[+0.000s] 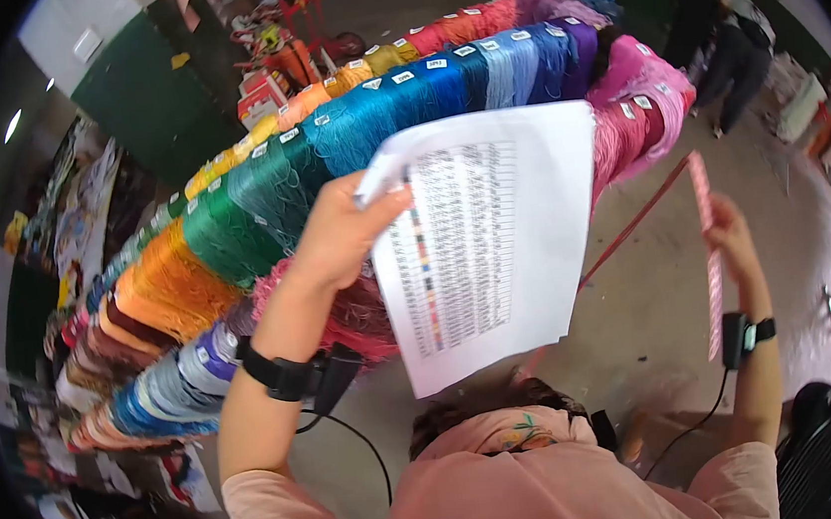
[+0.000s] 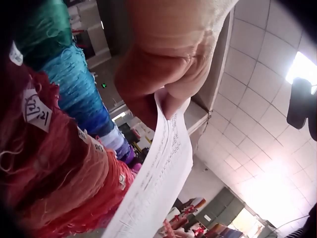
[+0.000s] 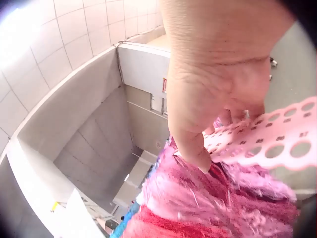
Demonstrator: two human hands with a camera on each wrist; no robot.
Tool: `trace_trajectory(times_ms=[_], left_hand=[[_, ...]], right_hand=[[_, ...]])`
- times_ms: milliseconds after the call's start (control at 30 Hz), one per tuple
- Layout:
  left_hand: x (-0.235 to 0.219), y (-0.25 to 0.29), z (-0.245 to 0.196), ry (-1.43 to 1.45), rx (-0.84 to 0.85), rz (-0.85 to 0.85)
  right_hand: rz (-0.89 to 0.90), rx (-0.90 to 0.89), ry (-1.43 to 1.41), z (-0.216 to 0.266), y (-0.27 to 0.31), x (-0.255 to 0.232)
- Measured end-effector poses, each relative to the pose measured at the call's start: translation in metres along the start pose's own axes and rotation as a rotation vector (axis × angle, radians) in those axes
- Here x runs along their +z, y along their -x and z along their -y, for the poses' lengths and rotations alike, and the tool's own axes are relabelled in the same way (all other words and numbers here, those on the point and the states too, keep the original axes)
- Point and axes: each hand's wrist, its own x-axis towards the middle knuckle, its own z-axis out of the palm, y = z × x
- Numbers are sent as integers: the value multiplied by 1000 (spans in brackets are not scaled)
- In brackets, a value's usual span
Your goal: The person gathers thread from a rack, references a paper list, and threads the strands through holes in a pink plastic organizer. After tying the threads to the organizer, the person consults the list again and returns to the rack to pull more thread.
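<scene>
My left hand (image 1: 348,231) pinches white printed sheets (image 1: 544,247) by their left edge, thumb on top. Rows of text and a narrow column of colour swatches cover the page. In the left wrist view the sheets (image 2: 158,183) appear nearly edge-on, held between thumb and fingers. Out to the right, my right hand (image 1: 728,234) grips a long pink strip punched with holes (image 1: 714,311). The right wrist view shows the thumb on one side of this strip (image 3: 262,135). A dark red strand (image 1: 632,226) slants from its upper end down behind the sheets.
Long rows of labelled thread skeins (image 1: 363,129) in many colours stand ahead and left, with pink skeins (image 1: 644,87) at their right end. Another person (image 1: 736,53) is at the back right. A black cable (image 1: 379,453) hangs from the left wrist camera.
</scene>
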Motion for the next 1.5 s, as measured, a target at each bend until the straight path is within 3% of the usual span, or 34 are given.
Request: trace_trajectory(times_ms=[67,133,200,267,333,367,400,467,533,567,633,733,800,900,967,1067,1200,1233,1300,1333,1400,1500], left_hand=[[-12,5,-10,78,-33,-114],[-42,14,-17,100,-22,-246],[-86,27,-21,155,12,-341],[-127,43,-26,78,-21,-480],[-184,56,-19,38,-69,-582],[-205,60,-14,-28,-80,-638],[-209,61,-11,-77,-91,-719],[-217,62,-8,-177,-101,-879],[-251,63,12,-153,-20,-894],[-258,62,17,-139,17,-915],[-263,64,18,-128,62,-922],[-260,82,15,-126,60,-924],[-286,103,6,-138,53,-927],[-332,129,3,-187,79,-959],[-341,136,-6,-208,72,-968],[-347,129,-7,-278,151,-1096],[-350,113,6,-423,177,-1128],[-345,110,7,-433,155,-1145],[-345,107,11,-438,73,-1152],[-347,108,12,-433,17,-1144],[-350,110,13,-422,-90,-1127],[-328,117,13,-434,-69,-1020]], right_hand=[[-115,-304,162,17,-65,-47],[-238,-338,165,60,-124,-76],[-366,-461,155,110,-167,-62],[-308,-626,193,156,-184,-14],[-33,-749,121,174,-208,38],[75,-710,183,178,-213,65],[182,-668,245,179,-219,91],[46,-805,443,146,-248,150],[227,-826,809,118,-265,195],[199,-816,865,90,-267,214],[81,-751,958,71,-258,233],[110,-810,911,69,-263,227],[153,-760,916,84,-248,219],[-20,-853,862,79,-241,219],[-147,-901,764,85,-223,222],[-162,-997,503,106,-175,234],[109,-882,163,123,-72,270],[256,-769,102,126,-46,278],[426,-714,88,111,-15,295],[469,-804,115,101,-6,305],[578,-684,124,95,16,318],[649,-623,98,87,34,340]])
